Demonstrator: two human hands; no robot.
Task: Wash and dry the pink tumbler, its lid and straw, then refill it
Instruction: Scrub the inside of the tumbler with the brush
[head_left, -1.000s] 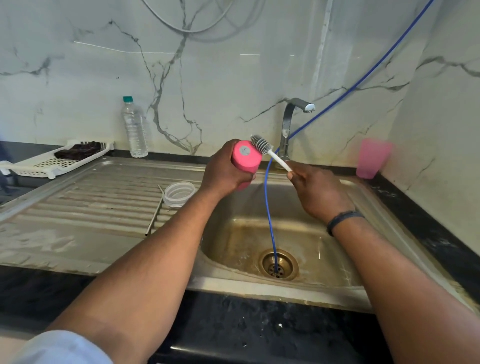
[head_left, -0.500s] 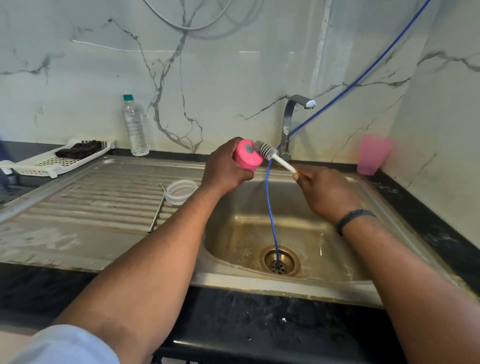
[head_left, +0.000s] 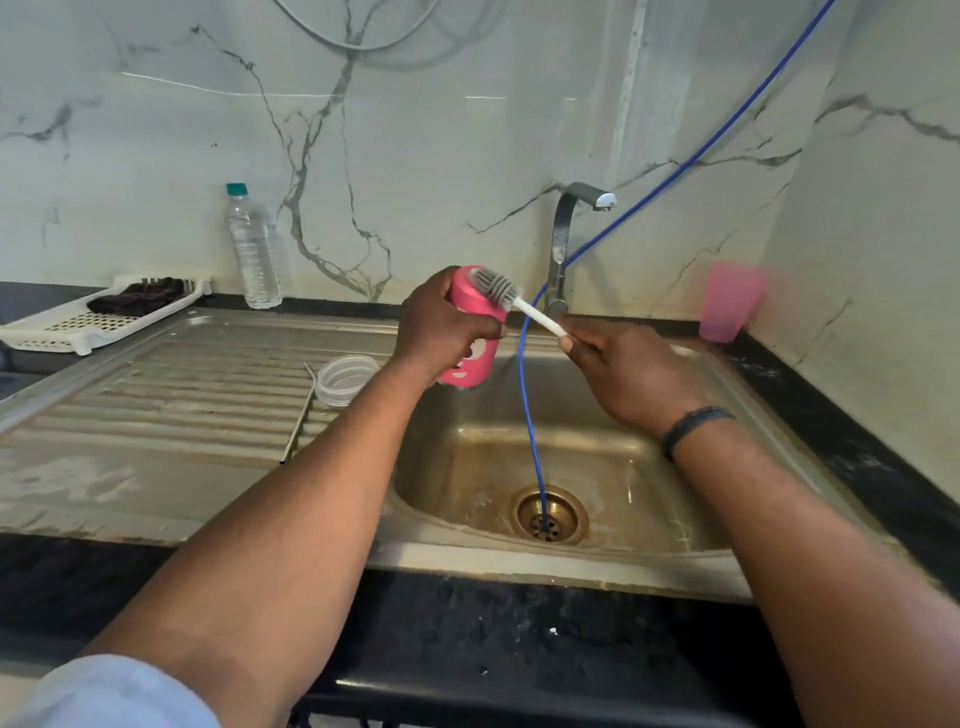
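Pink tumbler held over the sink, brush at its mouth.

The left hand (head_left: 441, 325) grips the pink tumbler (head_left: 470, 332), tilted, white markings on its side, above the sink (head_left: 519, 457). A bottle brush (head_left: 511, 299) rests its bristles on the tumbler's top; the right hand (head_left: 623, 374) pinches the white handle just beside it.
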